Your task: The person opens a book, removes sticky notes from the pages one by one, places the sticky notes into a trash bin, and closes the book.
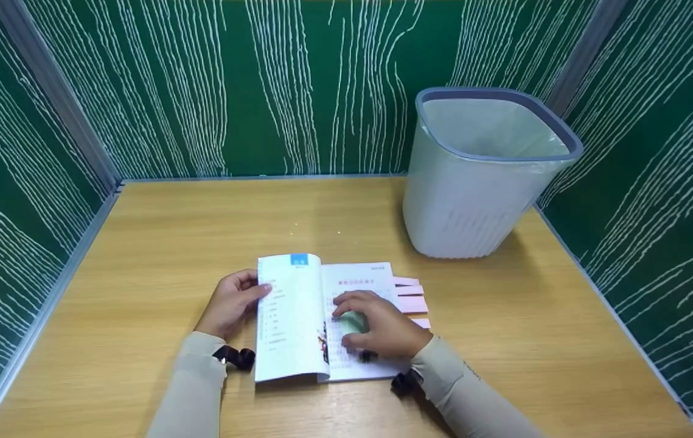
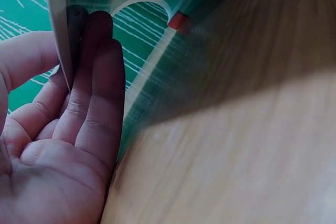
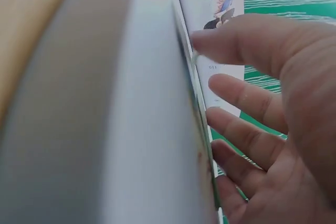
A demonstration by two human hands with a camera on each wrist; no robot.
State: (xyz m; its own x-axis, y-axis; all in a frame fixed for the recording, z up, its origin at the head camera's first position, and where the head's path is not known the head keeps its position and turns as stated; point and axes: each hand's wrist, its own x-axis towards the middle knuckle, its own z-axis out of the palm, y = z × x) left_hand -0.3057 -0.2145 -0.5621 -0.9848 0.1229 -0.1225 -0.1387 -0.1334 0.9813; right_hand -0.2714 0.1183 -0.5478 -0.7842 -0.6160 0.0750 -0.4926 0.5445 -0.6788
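Note:
An open book [image 1: 291,322] lies on the wooden table, its left part slightly raised. My left hand [image 1: 232,302] grips the book's left edge, thumb on the page and fingers underneath; the left wrist view shows this hand [image 2: 68,124] with the pages between thumb and fingers. Over the right page [image 1: 355,277] is my right hand [image 1: 383,325], fingers spread and slightly bent. A pale green patch [image 1: 353,322] shows between its thumb and fingers. In the right wrist view the fingertips of the right hand [image 3: 262,114] are at the page; contact is hard to tell.
Pink paper tabs [image 1: 412,303] stick out from the book's right edge. A white bin [image 1: 468,201] with a grey rim and a liner stands at the back right of the table [image 1: 200,225]. Green panels [image 1: 261,121] with white wavy lines enclose the table.

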